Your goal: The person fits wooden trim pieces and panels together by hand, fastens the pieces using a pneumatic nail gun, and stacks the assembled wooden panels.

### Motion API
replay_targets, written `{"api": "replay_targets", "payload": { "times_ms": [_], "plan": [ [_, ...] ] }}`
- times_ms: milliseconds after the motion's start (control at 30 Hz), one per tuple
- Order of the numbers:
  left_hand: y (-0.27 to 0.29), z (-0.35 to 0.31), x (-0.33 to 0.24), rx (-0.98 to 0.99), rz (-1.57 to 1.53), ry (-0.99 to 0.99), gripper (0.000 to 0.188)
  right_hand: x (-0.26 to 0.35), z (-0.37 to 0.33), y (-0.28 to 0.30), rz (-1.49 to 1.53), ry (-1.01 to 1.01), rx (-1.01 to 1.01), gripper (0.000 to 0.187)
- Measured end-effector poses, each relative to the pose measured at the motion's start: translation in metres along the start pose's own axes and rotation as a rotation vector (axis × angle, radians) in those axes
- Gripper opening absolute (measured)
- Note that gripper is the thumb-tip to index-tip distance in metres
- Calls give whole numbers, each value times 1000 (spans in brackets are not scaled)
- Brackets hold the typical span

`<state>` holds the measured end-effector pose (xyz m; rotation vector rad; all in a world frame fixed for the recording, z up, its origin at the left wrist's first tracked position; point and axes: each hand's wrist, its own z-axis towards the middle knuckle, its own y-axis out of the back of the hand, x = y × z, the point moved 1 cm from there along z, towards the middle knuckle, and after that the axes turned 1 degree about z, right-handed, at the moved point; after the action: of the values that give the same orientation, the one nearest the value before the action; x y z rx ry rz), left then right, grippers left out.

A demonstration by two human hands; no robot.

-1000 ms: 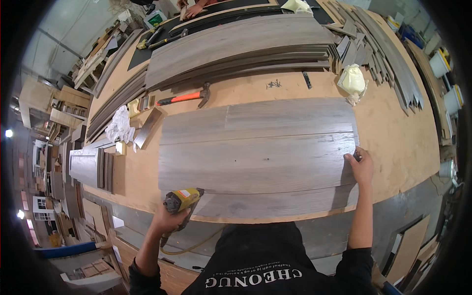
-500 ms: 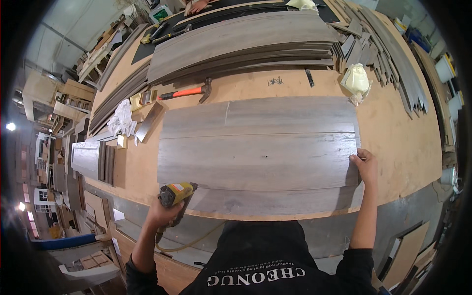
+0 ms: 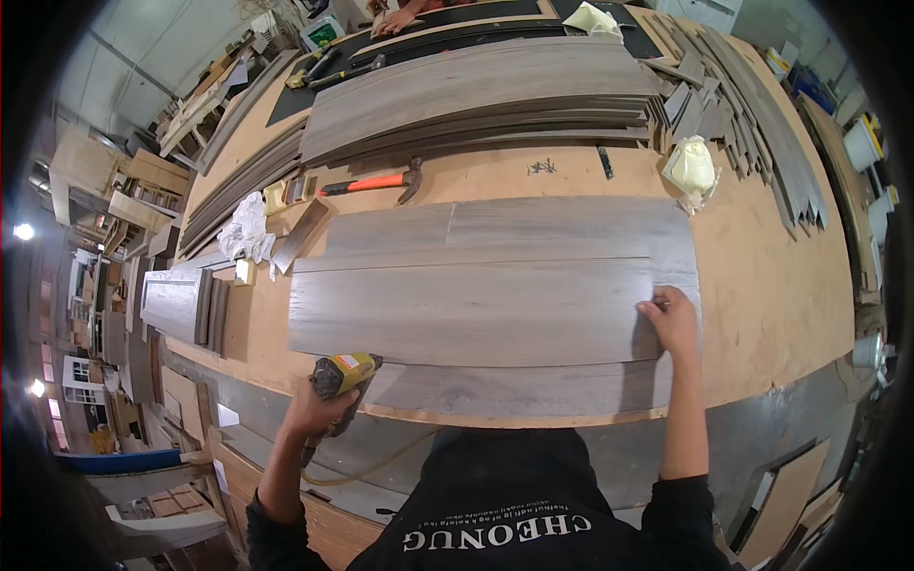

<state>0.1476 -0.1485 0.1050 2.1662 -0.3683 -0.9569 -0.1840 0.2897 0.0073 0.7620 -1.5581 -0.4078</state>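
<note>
A yellow and black nail gun [image 3: 345, 375] is gripped in my left hand [image 3: 319, 411] at the near left of the boards, its nose over the near plank's left end. My right hand [image 3: 671, 316] has its thumb and fingers closed on the right end of the middle grey wood-look plank [image 3: 466, 309]. That plank lies over a near plank [image 3: 505, 388] and beside a far row of planks [image 3: 562, 226]. Its left end sticks out past the far row. A thin hose [image 3: 400, 466] hangs below the nail gun.
Beyond the planks lie an orange-handled hammer [image 3: 376, 181], loose nails [image 3: 542, 167] and a yellowish bag [image 3: 692, 173]. Plank stacks [image 3: 476, 90] stand farther back, with offcuts [image 3: 705, 105] at right. A white cloth [image 3: 247, 228] lies left. Another person's hand [image 3: 395, 19] shows at the far edge.
The middle plank has slid left, with my right hand moving along at its right end. My left hand and the nail gun have stayed nearly in place. The view has shifted slightly.
</note>
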Motion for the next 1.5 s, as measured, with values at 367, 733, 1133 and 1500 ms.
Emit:
{"api": "replay_targets", "payload": {
  "times_ms": [367,733,1133,1500],
  "plan": [
    [3,-4,-21,40,-15,134,40,87,-17,-84,-47,32,231,37],
    [3,-12,-14,-37,-96,118,23,91,-14,-88,-5,55,248,38],
    [5,-6,-16,12,-25,182,22,88,-11,-79,-59,8,275,42],
    [-43,-6,-91,100,-70,-44,36,65,5,-81,234,1,464,30]
  ]
}}
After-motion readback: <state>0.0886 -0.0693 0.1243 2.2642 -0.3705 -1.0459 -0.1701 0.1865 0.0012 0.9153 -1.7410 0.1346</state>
